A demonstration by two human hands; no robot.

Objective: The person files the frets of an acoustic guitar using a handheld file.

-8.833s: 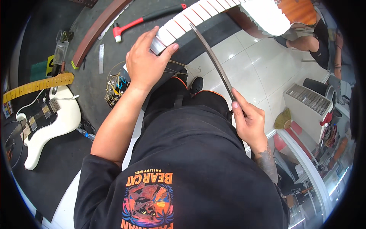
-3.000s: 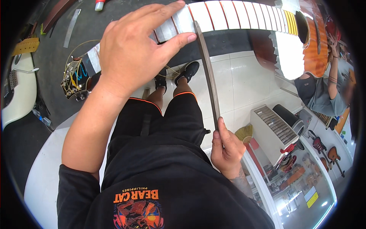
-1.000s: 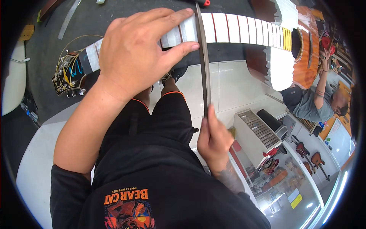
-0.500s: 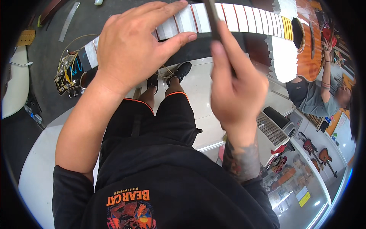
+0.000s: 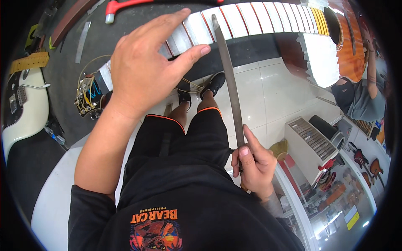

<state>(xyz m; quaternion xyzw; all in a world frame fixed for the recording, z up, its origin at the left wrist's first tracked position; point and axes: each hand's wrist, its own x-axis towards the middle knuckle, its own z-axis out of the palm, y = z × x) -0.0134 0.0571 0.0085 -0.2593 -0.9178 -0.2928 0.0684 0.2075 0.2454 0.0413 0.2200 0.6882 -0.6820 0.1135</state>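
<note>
A long flat metal file (image 5: 232, 85) is in my right hand (image 5: 256, 167), closed around its lower end near my waist. The file points up and away, its tip over the fretboard of a guitar neck (image 5: 268, 19); whether they touch I cannot tell. Pale tape covers the fretboard between the frets, with yellow strips by the sound hole. My left hand (image 5: 144, 67) rests across the neck nearer the headstock (image 5: 94, 98), thumb and index finger spread apart. Loose strings hang about the tuners. White sheeting (image 5: 318, 58) covers part of the orange body (image 5: 351, 46).
A red hammer (image 5: 133, 4) lies at the bench's far side, near a metal ruler (image 5: 83, 42). A white electric guitar (image 5: 35, 102) is at far left. Another person (image 5: 364, 96) works at right, beyond a box of narrow tools (image 5: 312, 140) and a glass case (image 5: 335, 209).
My right hand has drawn the file back from the neck toward my waist. My left hand stays on the neck. The view has shifted, bringing the red hammer more into sight.
</note>
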